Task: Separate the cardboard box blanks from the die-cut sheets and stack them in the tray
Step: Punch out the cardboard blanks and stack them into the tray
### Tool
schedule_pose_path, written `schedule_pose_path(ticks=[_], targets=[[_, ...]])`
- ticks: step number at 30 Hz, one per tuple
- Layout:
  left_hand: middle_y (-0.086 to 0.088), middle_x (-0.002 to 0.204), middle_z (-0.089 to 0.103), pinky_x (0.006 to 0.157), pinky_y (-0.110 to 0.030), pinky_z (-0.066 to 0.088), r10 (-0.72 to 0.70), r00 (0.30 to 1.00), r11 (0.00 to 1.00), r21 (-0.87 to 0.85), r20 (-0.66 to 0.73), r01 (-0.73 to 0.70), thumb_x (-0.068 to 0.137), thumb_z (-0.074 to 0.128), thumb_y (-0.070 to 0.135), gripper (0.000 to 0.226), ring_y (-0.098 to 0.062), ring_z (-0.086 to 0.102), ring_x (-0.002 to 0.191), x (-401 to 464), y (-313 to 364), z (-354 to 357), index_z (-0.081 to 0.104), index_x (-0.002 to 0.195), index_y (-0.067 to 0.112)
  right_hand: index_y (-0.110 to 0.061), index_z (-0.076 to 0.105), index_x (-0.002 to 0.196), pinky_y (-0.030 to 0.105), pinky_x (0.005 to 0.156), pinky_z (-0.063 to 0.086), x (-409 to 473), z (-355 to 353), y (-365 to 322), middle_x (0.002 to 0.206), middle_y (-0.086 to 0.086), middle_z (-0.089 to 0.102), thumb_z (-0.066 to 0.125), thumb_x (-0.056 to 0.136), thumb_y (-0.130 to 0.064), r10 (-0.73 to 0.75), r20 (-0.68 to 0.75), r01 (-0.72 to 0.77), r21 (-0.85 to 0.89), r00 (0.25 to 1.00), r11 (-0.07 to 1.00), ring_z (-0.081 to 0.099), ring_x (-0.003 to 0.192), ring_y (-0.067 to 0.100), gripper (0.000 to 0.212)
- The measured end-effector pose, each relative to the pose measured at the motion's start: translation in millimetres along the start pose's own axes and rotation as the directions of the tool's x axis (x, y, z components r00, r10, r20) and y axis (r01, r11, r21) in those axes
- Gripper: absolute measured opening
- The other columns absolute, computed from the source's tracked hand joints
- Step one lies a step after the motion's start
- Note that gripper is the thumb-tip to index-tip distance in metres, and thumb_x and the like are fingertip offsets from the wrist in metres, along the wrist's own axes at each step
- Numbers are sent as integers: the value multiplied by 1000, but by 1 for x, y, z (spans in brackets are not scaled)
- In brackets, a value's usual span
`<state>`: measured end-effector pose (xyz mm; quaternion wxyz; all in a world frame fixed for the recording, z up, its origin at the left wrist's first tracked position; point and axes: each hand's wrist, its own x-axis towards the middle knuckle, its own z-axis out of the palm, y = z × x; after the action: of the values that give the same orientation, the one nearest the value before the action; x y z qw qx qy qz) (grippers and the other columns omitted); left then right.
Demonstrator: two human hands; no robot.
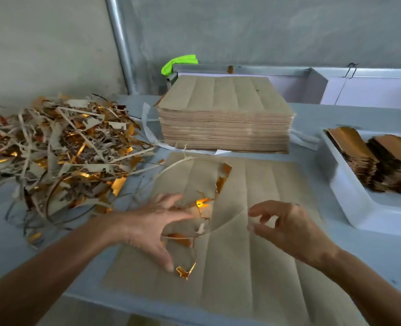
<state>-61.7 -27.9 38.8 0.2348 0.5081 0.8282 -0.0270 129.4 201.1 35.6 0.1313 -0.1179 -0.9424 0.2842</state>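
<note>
A brown die-cut sheet lies flat on the table in front of me. On its left part sits a torn piece of cardboard with gold foil edges, partly lifted. My left hand is spread over that piece, fingers on its top and thumb near its lower gold edge. My right hand hovers above the sheet's middle with fingers loosely curled, holding nothing that I can see. A white tray at the right holds two stacks of gold-faced box blanks.
A tall stack of uncut brown sheets stands behind the working sheet. A heap of cardboard and gold foil scrap covers the table's left side. A metal post and a green object are by the back wall.
</note>
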Motion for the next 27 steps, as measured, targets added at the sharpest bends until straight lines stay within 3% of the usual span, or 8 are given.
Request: schedule_pose_path(ticks=[3,6,9,11,14,19,23,27], targets=[[19,148,-33,113,-55,5,-99,995,989,107,12,97,57,77,62,112,-17,-28,138,-11,-27,16,6,143,55,-28,54,130,1,91,32,3,33,-27,137,-11,50,79,72,-40,-80,180,92,-62,980,994,44,117,-1,65],[8,155,-25,114,-53,6,-77,997,996,50,-25,78,69,71,59,92,-23,-18,143,-3,-36,25,15,142,56,-37,25,146,24,113,20,11,60,-49,155,-9,17,79,63,-56,-131,346,202,-179,929,963,15,139,12,100],[-2,156,13,113,-45,23,-12,983,998,62,-181,24,81,64,51,61,-25,15,143,11,-38,22,41,137,42,-49,3,146,45,116,6,23,82,-60,158,-9,-6,72,62,-66,-126,417,250,-256,900,934,-10,144,18,110],[-1,131,42,96,-33,39,41,948,997,72,-315,-19,87,62,37,34,-22,42,125,19,-38,18,58,119,25,-48,-1,147,48,115,0,35,92,-62,158,-5,-14,66,65,-71,-90,410,238,-326,907,915,-19,143,21,108],[-1,100,52,72,-30,41,16,905,999,48,-425,5,92,56,16,9,-22,56,98,30,-40,10,63,97,13,-41,5,148,48,116,4,63,96,-61,158,-1,-12,62,72,-68,-35,306,170,-426,951,889,-13,144,25,99],[-6,126,42,68,-29,42,-243,747,954,-15,-619,298,91,58,16,28,-21,56,94,54,-54,-11,47,117,16,-34,4,150,47,114,14,113,89,-44,158,7,-8,60,77,-65,111,120,-32,-526,987,850,-3,145,31,97],[-10,150,20,98,-44,40,-436,803,900,-205,-406,385,78,70,48,91,-29,39,130,74,-75,-17,14,147,23,-31,11,149,49,109,25,144,83,-31,157,10,-1,68,68,-68,269,81,-203,-460,960,864,12,141,34,105],[-7,128,54,84,-36,43,-422,807,906,-164,-414,389,86,63,44,56,-25,52,117,85,-90,-22,41,132,19,-28,35,140,41,103,38,159,94,-33,145,9,29,73,73,-52,306,102,-255,-344,947,904,38,128,30,81]])
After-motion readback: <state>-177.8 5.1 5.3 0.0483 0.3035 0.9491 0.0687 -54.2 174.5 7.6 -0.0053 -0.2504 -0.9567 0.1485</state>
